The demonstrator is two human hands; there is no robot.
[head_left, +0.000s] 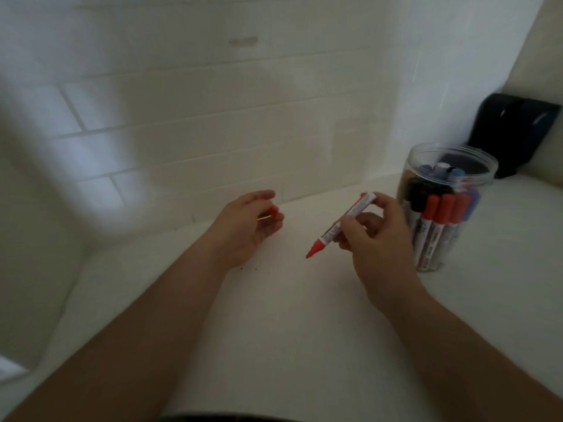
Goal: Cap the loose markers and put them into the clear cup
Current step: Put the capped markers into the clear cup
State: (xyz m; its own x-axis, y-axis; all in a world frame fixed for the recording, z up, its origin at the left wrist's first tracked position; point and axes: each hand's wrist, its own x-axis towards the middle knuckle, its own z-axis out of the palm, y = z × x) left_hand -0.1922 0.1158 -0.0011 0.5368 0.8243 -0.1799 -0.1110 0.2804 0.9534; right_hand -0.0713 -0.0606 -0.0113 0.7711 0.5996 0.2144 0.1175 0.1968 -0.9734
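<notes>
A white tiled wall (213,123) fills the upper half of the frame, slightly blurred, and meets a pale surface (289,330) that spreads across the lower half. Two bare forearms reach up from the bottom edge toward the middle of the frame.

At the right edge, above the middle, a dark box-like object (515,132) stands in the corner; what it is cannot be made out. Just in front of it, at mid right, the clear cup (441,205) stands upright on the surface. It holds a cluster of capped markers (438,220): several with red caps toward the front, a black one to their left, and blue and pale ones behind.

The right hand (374,239), right of centre and just beside the cup, grasps a red marker (344,223) by its white barrel, thumb and fingers curled round it. The marker is tilted, its uncapped red tip pointing down and to the left above the surface, its back end up by the fingertips.

The left hand (246,223), left of centre and apart from the right hand, has its fingers curled round a small red cap (272,212), of which only a part shows between the fingers. The cap and the marker tip are not touching; bare surface shows between the two hands.

A few tiny dark specks (248,268) lie on the surface below the left hand.
</notes>
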